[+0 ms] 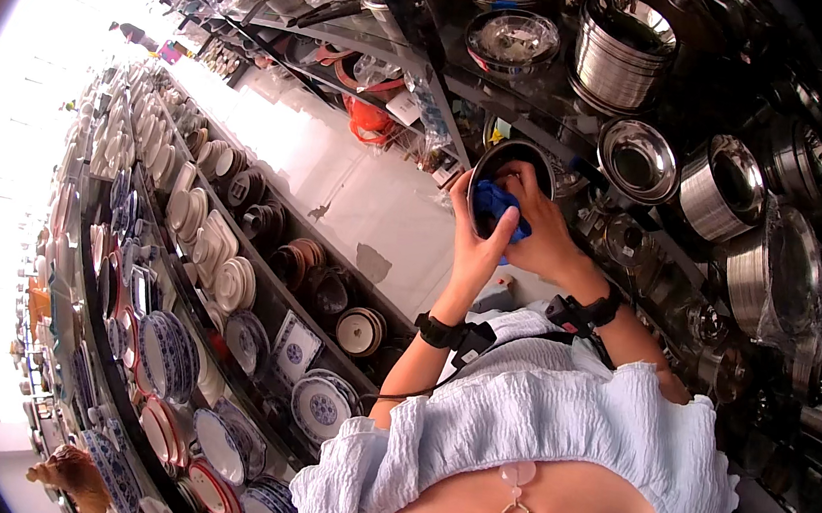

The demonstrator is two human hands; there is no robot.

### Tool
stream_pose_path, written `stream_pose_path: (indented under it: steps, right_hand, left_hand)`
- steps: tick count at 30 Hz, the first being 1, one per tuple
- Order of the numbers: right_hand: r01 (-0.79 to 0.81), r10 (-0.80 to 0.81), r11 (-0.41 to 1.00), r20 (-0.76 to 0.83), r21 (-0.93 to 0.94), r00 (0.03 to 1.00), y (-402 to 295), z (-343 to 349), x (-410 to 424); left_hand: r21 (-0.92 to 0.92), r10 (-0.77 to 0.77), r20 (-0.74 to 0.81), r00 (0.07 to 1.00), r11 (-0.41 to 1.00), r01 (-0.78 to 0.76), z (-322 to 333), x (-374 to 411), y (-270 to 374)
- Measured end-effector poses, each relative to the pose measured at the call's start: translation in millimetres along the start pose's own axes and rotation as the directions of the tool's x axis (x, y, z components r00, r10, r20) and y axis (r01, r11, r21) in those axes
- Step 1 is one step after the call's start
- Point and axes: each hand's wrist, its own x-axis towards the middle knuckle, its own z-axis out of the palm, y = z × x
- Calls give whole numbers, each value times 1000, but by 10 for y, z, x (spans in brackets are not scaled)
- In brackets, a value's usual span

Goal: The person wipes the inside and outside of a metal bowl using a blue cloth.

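A round metal bowl (518, 151) is tilted up in front of my chest, its dark inner side facing me. My left hand (476, 222) grips its near left rim, fingers behind the wall and thumb across the opening. Inside the bowl, my right hand (543, 229) presses a crumpled blue cloth (493, 203) against the inner surface. Part of the cloth hangs below the rim between my hands. The fingertips of my right hand are partly hidden within the bowl.
Glass shelves on the right carry stacked steel bowls (622, 68) and a single shiny steel bowl (637, 162). Tiered shelves on the left hold blue-patterned plates (324, 407) and white dishes (234, 283). A pale tiled floor (357, 198) runs between them. An orange-red item (369, 121) sits on a low shelf ahead.
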Motion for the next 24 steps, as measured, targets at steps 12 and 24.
stream_pose_path:
  steps: [12,24]
  right_hand:
    - [125,-124,992,-155,-2,980,85,-75,21]
    - [17,-67,995,-518,-100,853,220,72,58]
  left_hand:
    - [-116,10,-64,998,993,-18,-128,140,-65]
    - [-42,162,-49,986,986,-164,80,200,221]
